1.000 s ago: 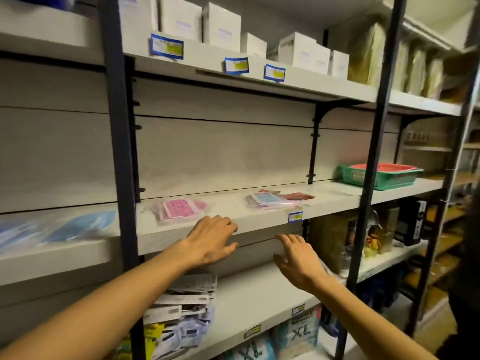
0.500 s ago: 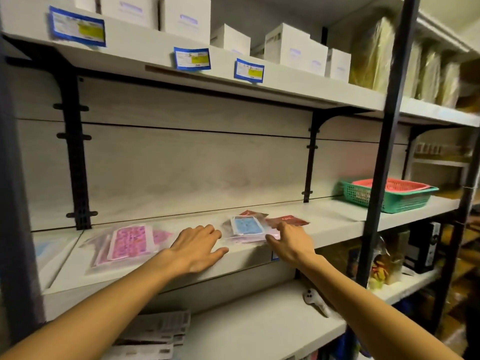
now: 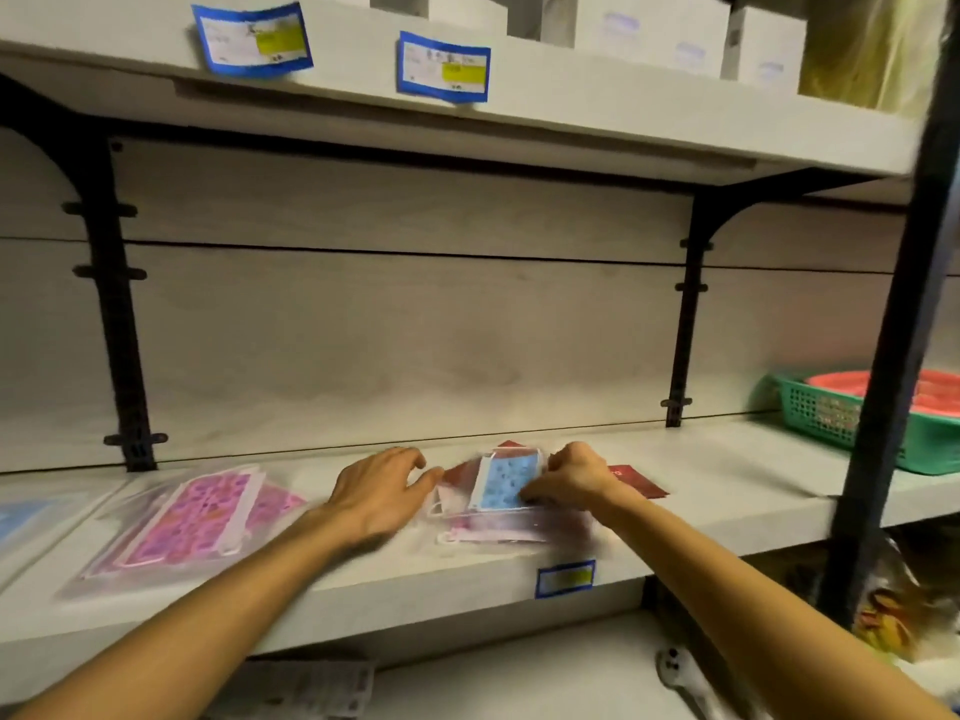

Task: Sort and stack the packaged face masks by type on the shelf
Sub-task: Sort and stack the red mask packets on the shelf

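- Two hands work a mixed pile on the shelf point(image 3: 727, 491): the right hand point(image 3: 574, 478) pinches the blue mask packet point(image 3: 501, 483) on top
- Left hand point(image 3: 379, 491), fingers loosely spread, steadies the pile's edge
- Sorting step in hand; next, likely lift the blue packet clear, away from the pink mask stack point(image 3: 192, 517)

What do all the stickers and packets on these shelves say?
Nothing here can be read.
Left top sticker: print too small and blurred.
Right top sticker: print too small and blurred.
Lower sticker: blurred.
Red packet: a few letters, unreadable.
White boxes: faint marks, unreadable.
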`<state>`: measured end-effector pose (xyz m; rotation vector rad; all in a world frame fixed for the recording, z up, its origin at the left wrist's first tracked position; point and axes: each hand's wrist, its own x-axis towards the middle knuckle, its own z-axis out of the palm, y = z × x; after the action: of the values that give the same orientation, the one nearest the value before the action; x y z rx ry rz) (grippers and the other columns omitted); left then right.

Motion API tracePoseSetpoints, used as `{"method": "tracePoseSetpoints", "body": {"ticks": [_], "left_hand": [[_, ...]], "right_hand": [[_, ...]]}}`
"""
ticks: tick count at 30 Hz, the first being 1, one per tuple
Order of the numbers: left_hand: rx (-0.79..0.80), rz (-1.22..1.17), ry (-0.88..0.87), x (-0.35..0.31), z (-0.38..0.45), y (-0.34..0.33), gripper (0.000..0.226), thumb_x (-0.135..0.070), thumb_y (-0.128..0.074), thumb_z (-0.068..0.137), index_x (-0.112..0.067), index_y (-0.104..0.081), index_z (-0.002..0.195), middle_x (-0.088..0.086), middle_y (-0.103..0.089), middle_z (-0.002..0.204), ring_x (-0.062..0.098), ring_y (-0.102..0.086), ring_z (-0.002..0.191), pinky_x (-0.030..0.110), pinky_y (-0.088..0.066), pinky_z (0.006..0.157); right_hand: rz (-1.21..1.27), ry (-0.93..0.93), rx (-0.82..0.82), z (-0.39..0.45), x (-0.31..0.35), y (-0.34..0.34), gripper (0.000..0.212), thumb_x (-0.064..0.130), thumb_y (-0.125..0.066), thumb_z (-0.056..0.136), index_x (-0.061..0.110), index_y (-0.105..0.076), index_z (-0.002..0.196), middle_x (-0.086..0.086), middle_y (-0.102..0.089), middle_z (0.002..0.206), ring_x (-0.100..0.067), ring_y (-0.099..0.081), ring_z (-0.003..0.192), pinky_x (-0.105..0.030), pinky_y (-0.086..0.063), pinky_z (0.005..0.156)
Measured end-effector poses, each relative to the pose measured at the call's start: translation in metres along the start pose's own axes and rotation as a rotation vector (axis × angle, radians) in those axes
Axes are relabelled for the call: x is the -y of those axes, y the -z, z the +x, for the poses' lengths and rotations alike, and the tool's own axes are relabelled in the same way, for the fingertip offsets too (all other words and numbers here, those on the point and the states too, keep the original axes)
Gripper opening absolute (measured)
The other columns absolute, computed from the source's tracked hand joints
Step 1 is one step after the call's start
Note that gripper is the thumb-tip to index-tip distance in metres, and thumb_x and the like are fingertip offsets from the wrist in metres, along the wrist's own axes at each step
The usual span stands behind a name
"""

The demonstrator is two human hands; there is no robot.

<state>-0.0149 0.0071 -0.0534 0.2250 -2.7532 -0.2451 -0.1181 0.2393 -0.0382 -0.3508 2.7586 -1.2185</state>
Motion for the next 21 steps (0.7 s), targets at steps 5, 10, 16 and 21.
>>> {"method": "tracePoseSetpoints", "body": {"ticks": [5, 10, 16, 21], "left_hand": [[0.050, -0.147, 0.138, -0.020, 0.037, -0.020, 0.049, -0.061, -0.048, 0.095, -0.029, -0.056, 0.132, -0.009, -0.060, 0.136, 0.017, -0.060, 0.118, 0.034, -0.048, 0.096], [0.149, -0.139, 0.218, -0.031, 0.059, -0.031, 0.069, -0.064, -0.061, 0.087, -0.026, -0.049, 0.144, -0.004, -0.063, 0.135, 0.021, -0.060, 0.122, 0.035, -0.049, 0.100], [0.098, -0.148, 0.275, -0.026, 0.055, -0.025, 0.063, -0.050, -0.077, 0.081, -0.025, -0.057, 0.136, -0.015, -0.071, 0.108, 0.014, -0.065, 0.105, 0.036, -0.051, 0.094], [0.043, -0.287, 0.382, -0.011, 0.043, -0.017, 0.052, -0.026, -0.086, 0.075, -0.021, -0.064, 0.122, -0.010, -0.066, 0.085, 0.016, -0.064, 0.090, 0.031, -0.050, 0.085]], "right_hand": [[0.542, 0.076, -0.191, 0.027, -0.033, 0.024, 0.012, 0.008, -0.069, 0.083, 0.006, -0.073, 0.094, -0.014, -0.074, 0.100, -0.030, -0.071, 0.091, -0.046, -0.062, 0.080], [0.742, 0.083, -0.277, 0.038, -0.059, 0.020, 0.014, 0.011, -0.065, 0.091, 0.009, -0.062, 0.104, -0.013, -0.071, 0.104, -0.031, -0.072, 0.091, -0.051, -0.062, 0.079], [0.756, 0.169, -0.221, 0.038, -0.062, 0.019, 0.013, 0.012, -0.065, 0.092, 0.019, -0.059, 0.101, -0.010, -0.072, 0.102, -0.028, -0.073, 0.089, -0.048, -0.062, 0.078], [0.814, 0.238, -0.130, 0.028, -0.055, 0.020, 0.013, 0.011, -0.064, 0.094, 0.020, -0.059, 0.102, -0.007, -0.072, 0.100, -0.023, -0.075, 0.082, -0.036, -0.063, 0.065]]}}
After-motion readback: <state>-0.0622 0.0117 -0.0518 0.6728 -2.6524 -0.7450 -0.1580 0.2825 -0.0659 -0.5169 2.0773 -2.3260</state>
